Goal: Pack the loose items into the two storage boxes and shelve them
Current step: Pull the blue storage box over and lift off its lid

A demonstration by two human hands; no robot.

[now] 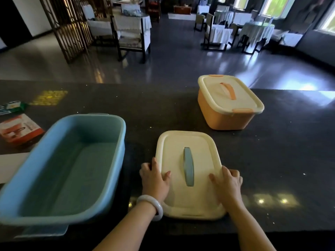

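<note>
An open blue storage box point(119, 134) stands empty at the left of the dark counter. Its cream lid point(197, 142), with a blue handle, lies flat on the counter in front of me. My left hand point(154, 180) grips the lid's left edge, thumb on top and fingers curled over the rim. My right hand point(226, 183) grips the right edge the same way. An orange storage box point(224, 118) with its cream lid closed stands at the far right.
A red and white packet point(18, 129) and a green packet point(10, 105) lie on the counter point(281, 160) at the far left. Beyond the counter is a dining room with chairs and cloth-covered tables.
</note>
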